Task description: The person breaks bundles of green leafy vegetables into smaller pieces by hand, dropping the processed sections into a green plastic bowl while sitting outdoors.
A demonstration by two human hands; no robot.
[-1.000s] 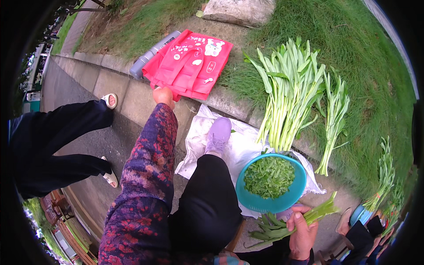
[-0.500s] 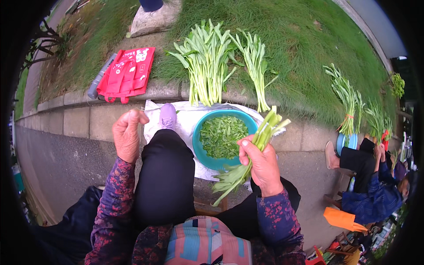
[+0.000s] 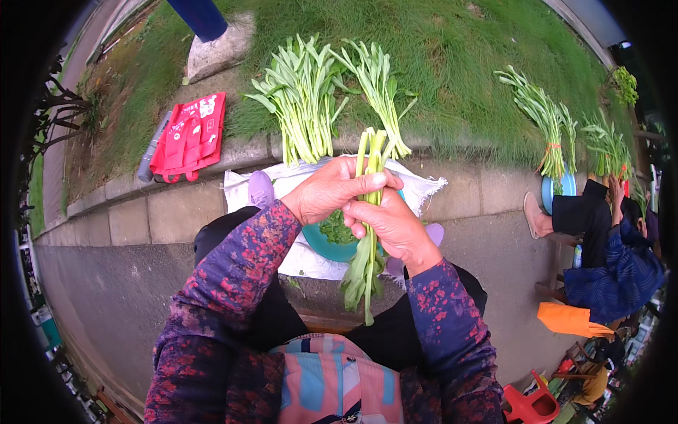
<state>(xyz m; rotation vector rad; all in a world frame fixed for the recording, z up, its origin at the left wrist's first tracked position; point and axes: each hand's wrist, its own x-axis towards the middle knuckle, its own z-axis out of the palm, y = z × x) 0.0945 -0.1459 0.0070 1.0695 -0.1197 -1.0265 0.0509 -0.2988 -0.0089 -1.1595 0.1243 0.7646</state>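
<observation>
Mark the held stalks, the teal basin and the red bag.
Held stalks (image 3: 365, 265), head view: leafy lower part.
Teal basin (image 3: 325, 247), head view: the wall, near left.
Red bag (image 3: 189, 137), head view: middle of the upper face.

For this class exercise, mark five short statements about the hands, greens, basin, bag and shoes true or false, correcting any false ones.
1. The left hand and right hand both grip a bundle of long green leafy stalks. True.
2. The round teal plastic basin stands directly on grass. False: the round teal plastic basin stands on a white cloth sheet.
3. The bundle's leafy ends point toward the wearer. True.
4. A flat red bag lies to the right of the hands. False: the flat red bag lies to their left.
5. The wearer's shoes are black. False: the lilac shoes are plainly pale purple.
</observation>
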